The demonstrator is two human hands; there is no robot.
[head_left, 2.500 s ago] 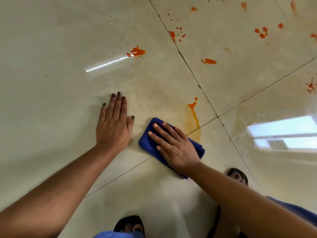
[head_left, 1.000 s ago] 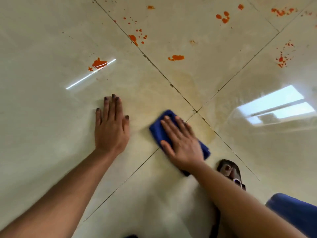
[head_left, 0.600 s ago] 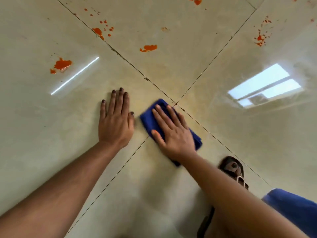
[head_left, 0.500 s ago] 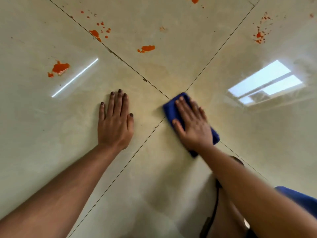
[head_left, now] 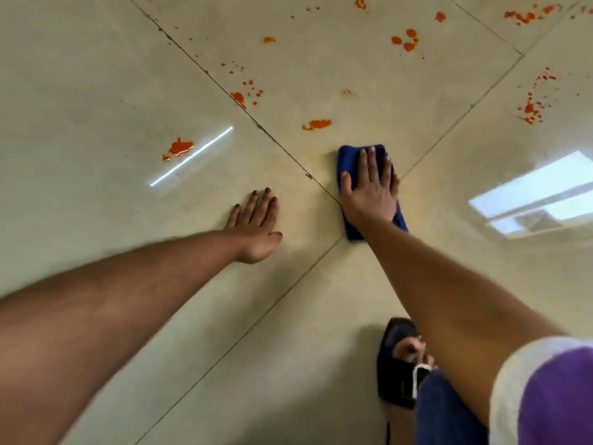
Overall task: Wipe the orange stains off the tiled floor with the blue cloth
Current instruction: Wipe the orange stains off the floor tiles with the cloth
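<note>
Folded blue cloth flat on beige tiled floor, wet-looking orange stains just beyond, seemingly untouched.

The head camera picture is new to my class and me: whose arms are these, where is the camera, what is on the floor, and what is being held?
No machine here: a person wears a camera on the head, looking forward and down, so the two arms are the person's own. The left hand lies flat on the tiled floor as a prop. The right hand presses a folded blue cloth flat against the tiles, fingers straight rather than gripping. Orange stains remain: one blotch by a streak of reflected light, another just beyond the cloth, and more splatters farther off. At the bottom a foot in a dark sandal shows.
</note>
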